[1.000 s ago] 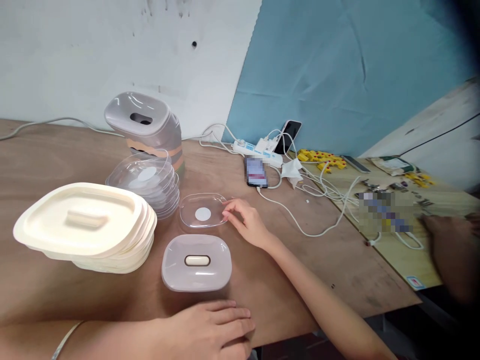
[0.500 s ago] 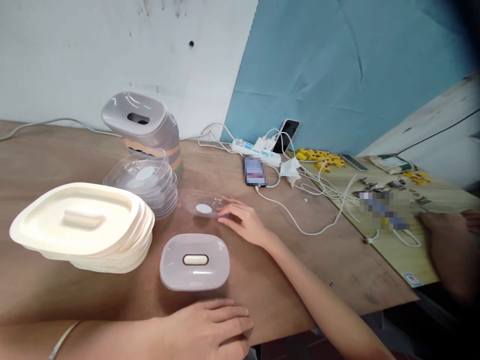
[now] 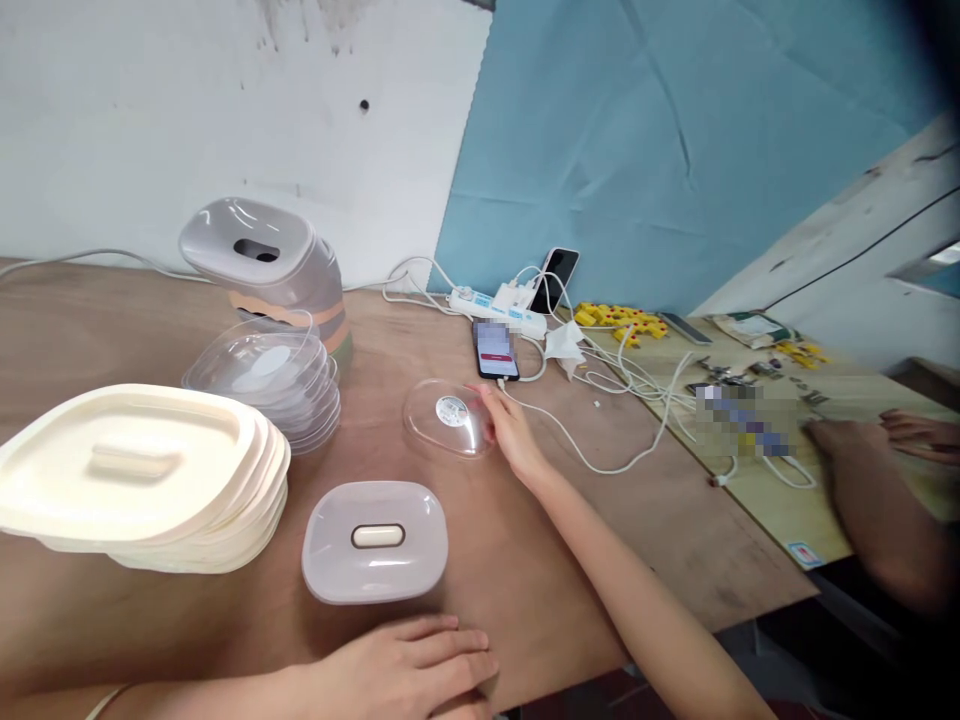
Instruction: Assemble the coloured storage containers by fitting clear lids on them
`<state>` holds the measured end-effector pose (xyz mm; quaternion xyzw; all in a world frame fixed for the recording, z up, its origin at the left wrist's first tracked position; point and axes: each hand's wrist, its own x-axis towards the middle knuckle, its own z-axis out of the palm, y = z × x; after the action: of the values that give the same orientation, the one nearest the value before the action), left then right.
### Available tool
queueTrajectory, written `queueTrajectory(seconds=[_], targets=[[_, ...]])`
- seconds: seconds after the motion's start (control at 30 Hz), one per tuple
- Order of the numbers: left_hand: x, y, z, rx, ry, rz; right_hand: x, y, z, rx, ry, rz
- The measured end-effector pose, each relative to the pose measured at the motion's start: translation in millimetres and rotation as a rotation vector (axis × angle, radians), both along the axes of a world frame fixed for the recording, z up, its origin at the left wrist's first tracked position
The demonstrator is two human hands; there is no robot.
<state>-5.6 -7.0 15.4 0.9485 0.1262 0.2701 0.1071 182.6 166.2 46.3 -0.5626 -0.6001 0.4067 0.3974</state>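
My right hand [image 3: 516, 432] grips the right edge of a clear plastic cover [image 3: 452, 412], with fingers partly hidden behind it. A round label with print sits on the cover, which is tilted just above the wooden table. My left hand [image 3: 420, 662] rests open near the table's front edge, fingers stretched out and holding nothing. Just beyond it is a glossy grey oblong lid [image 3: 375, 568] with a cream insert [image 3: 378, 537] in its middle slot. To the left are a stack of clear covers [image 3: 300, 400] and a stack of cream lids [image 3: 172, 425].
Grey oblong lids [image 3: 259, 225] form a tall stack against the wall. Farther right lie a charging phone [image 3: 495, 350], a power strip [image 3: 499, 312], loose cables and crumpled white paper [image 3: 564, 343]. Another person's arm [image 3: 862, 480] reaches over the adjoining table, where yellow pieces [image 3: 622, 318] lie.
My right hand has turned the clear cover over and tilted it, moving it slightly right; the label's printed side now shows. My left hand stays by the grey lid. The view has shifted a little.
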Motion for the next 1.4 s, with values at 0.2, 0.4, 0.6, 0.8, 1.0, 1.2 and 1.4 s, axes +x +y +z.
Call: queueTrajectory(seconds=[0.2,0.4,0.6,0.8,1.0,1.2,1.4], targets=[[-3,0,7.9,0.015,0.066,-0.038,-2,-14,8.6,-0.047,-0.207,0.25],[-7,2,17.9,-0.004,0.128,-0.066,-8,-21,12.4,0.122,-0.462,0.382],[-9,4,27.0,-0.047,0.189,-0.097,-26,-44,18.0,0.273,-0.237,0.381],[-12,2,31.2,-0.039,0.223,-0.072,-48,-88,34.6,0.348,-0.382,0.759],[-12,1,30.7,-0.068,0.243,-0.097,-49,-97,44.0,0.27,-0.495,0.799],[-12,0,31.7,-0.129,0.282,-0.085,-50,-102,49.7,0.184,-0.625,0.815],[-11,0,34.7,-0.121,0.28,-0.074,-50,-107,47.7,0.268,-0.705,0.817]])
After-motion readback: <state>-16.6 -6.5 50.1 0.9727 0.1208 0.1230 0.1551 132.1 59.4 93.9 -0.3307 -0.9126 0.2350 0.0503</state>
